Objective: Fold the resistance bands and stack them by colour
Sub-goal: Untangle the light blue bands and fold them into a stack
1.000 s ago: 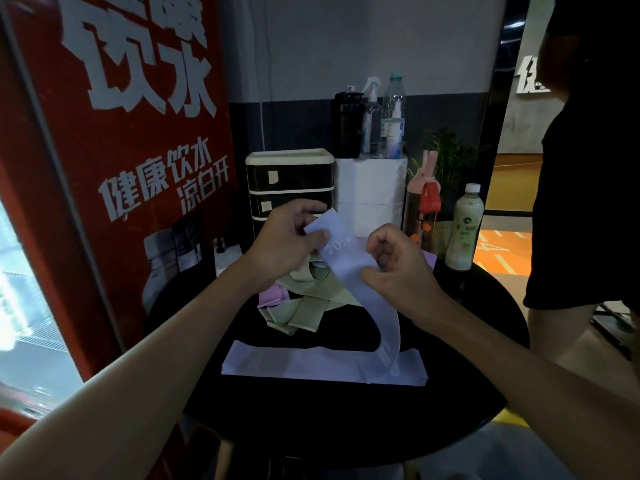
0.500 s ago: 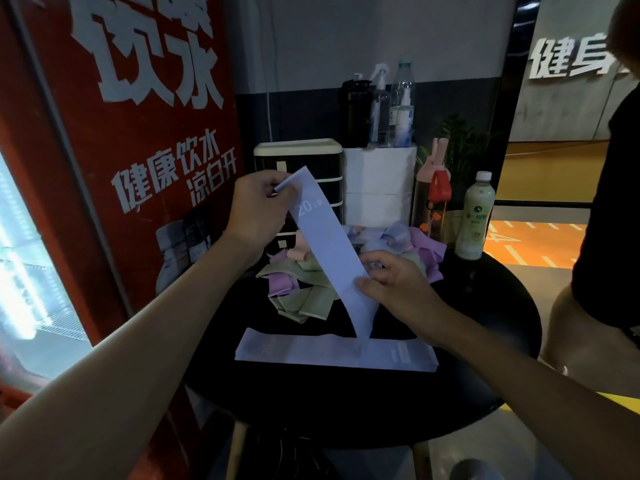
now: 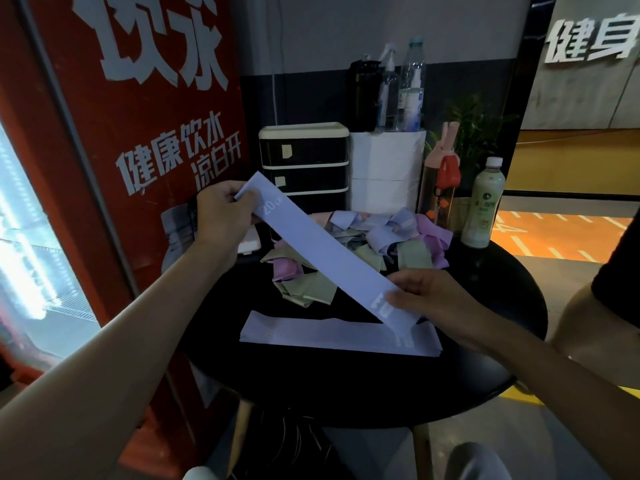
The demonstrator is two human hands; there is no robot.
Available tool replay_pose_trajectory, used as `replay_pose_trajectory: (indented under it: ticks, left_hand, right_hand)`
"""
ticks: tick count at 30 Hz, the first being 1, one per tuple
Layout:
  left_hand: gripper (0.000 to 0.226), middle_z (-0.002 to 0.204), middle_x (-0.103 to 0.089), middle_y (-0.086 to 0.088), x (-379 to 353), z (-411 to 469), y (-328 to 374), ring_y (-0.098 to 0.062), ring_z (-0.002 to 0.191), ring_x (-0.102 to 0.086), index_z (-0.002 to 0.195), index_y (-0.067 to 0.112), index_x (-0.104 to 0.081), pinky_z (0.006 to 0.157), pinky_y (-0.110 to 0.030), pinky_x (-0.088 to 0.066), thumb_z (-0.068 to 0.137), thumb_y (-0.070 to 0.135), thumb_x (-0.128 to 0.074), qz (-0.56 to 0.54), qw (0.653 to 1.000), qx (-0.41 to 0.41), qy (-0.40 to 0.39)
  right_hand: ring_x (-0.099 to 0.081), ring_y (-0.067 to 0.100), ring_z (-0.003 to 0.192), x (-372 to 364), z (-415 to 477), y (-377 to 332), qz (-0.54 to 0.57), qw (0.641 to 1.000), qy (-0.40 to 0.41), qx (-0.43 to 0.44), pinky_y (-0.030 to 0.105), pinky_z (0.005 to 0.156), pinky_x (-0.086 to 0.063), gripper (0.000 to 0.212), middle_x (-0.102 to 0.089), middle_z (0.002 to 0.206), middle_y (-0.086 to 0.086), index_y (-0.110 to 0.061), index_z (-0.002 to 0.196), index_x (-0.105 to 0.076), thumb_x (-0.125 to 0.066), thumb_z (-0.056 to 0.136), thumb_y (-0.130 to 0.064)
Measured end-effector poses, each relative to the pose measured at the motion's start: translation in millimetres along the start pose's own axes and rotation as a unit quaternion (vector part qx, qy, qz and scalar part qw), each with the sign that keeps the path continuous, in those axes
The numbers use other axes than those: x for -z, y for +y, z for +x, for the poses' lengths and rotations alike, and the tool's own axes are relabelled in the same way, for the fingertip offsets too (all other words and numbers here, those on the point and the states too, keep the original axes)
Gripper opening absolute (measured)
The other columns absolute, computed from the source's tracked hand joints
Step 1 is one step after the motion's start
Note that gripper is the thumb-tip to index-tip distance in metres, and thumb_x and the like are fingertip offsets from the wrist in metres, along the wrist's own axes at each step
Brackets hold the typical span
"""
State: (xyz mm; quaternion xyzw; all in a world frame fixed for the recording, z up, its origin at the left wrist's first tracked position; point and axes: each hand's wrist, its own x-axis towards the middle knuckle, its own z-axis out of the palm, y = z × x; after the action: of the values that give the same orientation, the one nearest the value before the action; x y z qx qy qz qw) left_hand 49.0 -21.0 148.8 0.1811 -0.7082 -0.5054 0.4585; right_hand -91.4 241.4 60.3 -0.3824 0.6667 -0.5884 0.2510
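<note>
lavender band [image 3: 322, 251] | top end: left hand [image 3: 221, 216] grip | bottom: right hand [image 3: 429, 299]

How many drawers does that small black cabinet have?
3 show, stacked in the cabinet: top drawer, middle drawer, and bottom drawer, partly behind the held band. More may be hidden lower down.

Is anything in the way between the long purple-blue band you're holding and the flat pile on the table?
Nothing visible. The pale lilac-blue stretchy band, held by the left hand and right hand, hangs over the flat lilac-blue band stack; the jumbled band heap lies behind.
</note>
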Motion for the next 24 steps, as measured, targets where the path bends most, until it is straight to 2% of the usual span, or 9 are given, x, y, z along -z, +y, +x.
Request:
replay_pose_trajectory:
  ticks: [4,5,7,9,12,14,16,22,24]
  left_hand:
    - [0.010,0.094,-0.068,-0.008,8.9,-12.7,-19.9,-0.025,0.089,-0.069,0.101,0.004,-0.064,0.076,-0.034,-0.061,0.100,0.005,-0.054,0.000,0.999,0.038,0.009]
    - [0.009,0.094,-0.068,-0.011,9.6,-17.9,-24.9,-0.026,0.087,-0.070,0.100,0.003,-0.064,0.073,-0.033,-0.061,0.099,0.005,-0.055,0.003,0.999,0.041,0.013]
    - [0.008,0.089,-0.068,-0.012,11.5,-30.1,-36.2,-0.017,0.073,-0.068,0.097,0.001,-0.065,0.059,-0.019,-0.056,0.097,0.007,-0.059,0.024,0.998,0.045,0.028]
    - [0.007,0.083,-0.068,-0.010,14.6,-41.3,-52.2,-0.014,0.065,-0.064,0.092,0.003,-0.066,0.051,-0.012,-0.048,0.095,0.009,-0.062,0.065,0.996,0.046,0.034]
    - [0.010,0.080,-0.067,-0.007,20.5,-54.6,-79.5,-0.014,0.067,-0.061,0.085,0.005,-0.066,0.057,-0.015,-0.046,0.092,0.012,-0.068,0.130,0.991,0.029,0.023]
    - [0.013,0.076,-0.065,-0.002,23.8,-62.9,-94.4,-0.009,0.067,-0.059,0.079,0.008,-0.064,0.060,-0.015,-0.044,0.089,0.013,-0.071,0.163,0.986,0.023,0.013]
    - [0.016,0.074,-0.065,-0.001,26.6,-70.4,-104.5,-0.010,0.066,-0.058,0.076,0.012,-0.062,0.058,-0.013,-0.043,0.088,0.015,-0.072,0.184,0.983,0.025,0.000]
    - [0.019,0.073,-0.062,-0.009,33.7,-86.0,-116.6,-0.017,0.063,-0.054,0.076,0.010,-0.060,0.055,-0.015,-0.041,0.089,0.016,-0.072,0.196,0.980,0.021,-0.004]
    - [0.018,0.072,-0.062,-0.009,35.7,-91.5,-121.1,-0.020,0.063,-0.056,0.076,0.011,-0.060,0.055,-0.017,-0.041,0.089,0.017,-0.072,0.196,0.980,0.025,-0.010]
  right_hand:
    - [-0.070,0.015,0.080,13.5,-7.1,7.9,0.008,0.998,0.056,-0.017,0.023,0.065,-0.054,0.013,-0.074,0.094,0.009,-0.006,0.099,-0.072,-0.062,0.091,-0.006]
    - [-0.070,0.015,0.081,16.2,-7.8,11.1,0.018,0.997,0.076,-0.024,0.027,0.068,-0.056,0.013,-0.074,0.095,0.010,-0.007,0.099,-0.072,-0.063,0.090,-0.006]
    - [-0.068,0.020,0.086,21.6,-8.6,19.5,0.013,0.992,0.121,-0.028,0.037,0.078,-0.054,0.014,-0.073,0.098,0.013,-0.011,0.099,-0.071,-0.068,0.087,-0.006]
    - [-0.068,0.024,0.089,25.2,-9.2,28.5,-0.006,0.987,0.156,-0.024,0.040,0.079,-0.053,0.019,-0.071,0.098,0.016,-0.014,0.100,-0.069,-0.072,0.084,-0.006]
    - [-0.068,0.021,0.088,24.9,-11.9,38.9,-0.043,0.979,0.197,-0.013,0.033,0.077,-0.055,0.023,-0.071,0.096,0.010,-0.013,0.101,-0.065,-0.072,0.082,-0.002]
    - [-0.064,0.017,0.083,23.1,-13.3,45.7,-0.077,0.971,0.227,0.008,0.018,0.069,-0.054,0.024,-0.068,0.091,0.005,-0.012,0.097,-0.064,-0.072,0.081,0.002]
    - [-0.063,0.017,0.082,22.3,-13.3,53.0,-0.102,0.965,0.241,0.024,0.011,0.064,-0.051,0.023,-0.067,0.089,0.005,-0.013,0.092,-0.064,-0.072,0.080,0.005]
    - [-0.066,0.015,0.083,19.2,-17.1,65.0,-0.171,0.953,0.247,0.037,0.018,0.063,-0.051,0.020,-0.069,0.093,0.005,-0.011,0.098,-0.066,-0.073,0.083,-0.002]
    - [-0.066,0.011,0.080,16.9,-19.0,68.5,-0.182,0.950,0.251,0.044,0.015,0.063,-0.051,0.020,-0.069,0.091,0.004,-0.013,0.099,-0.066,-0.073,0.083,-0.004]
